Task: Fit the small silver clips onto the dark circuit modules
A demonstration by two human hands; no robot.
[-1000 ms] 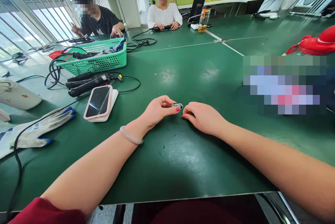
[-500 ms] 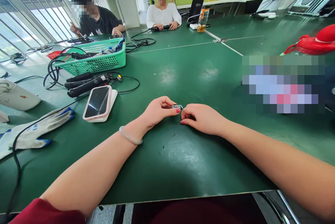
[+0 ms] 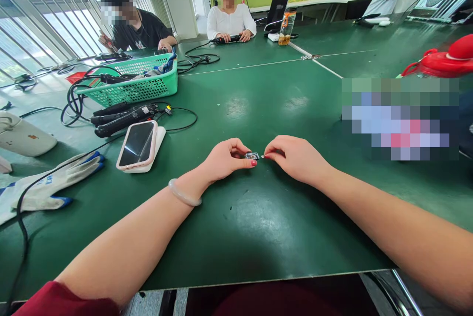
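Note:
Between the thumb and fingers of my left hand [image 3: 229,159] is a small circuit board [image 3: 252,156], its free end pointing right. My right hand [image 3: 293,157] pinches a tiny pale piece [image 3: 262,156] at its fingertips, just beside the board's right end. Whether piece and board touch is too small to tell. Both hands are over the green table [image 3: 273,227] near its front edge. The far side of the board is hidden by my left fingers.
To the left are a phone [image 3: 138,144] on a white box, black corded tools [image 3: 123,118], a green basket [image 3: 136,90] and work gloves [image 3: 55,185]. A red-lidded item [image 3: 449,57] stands right. People sit across the table.
My right hand has turned and drawn slightly to the right, so the tiny pale piece now shows at its fingertips. More of the circuit board is visible in my left hand.

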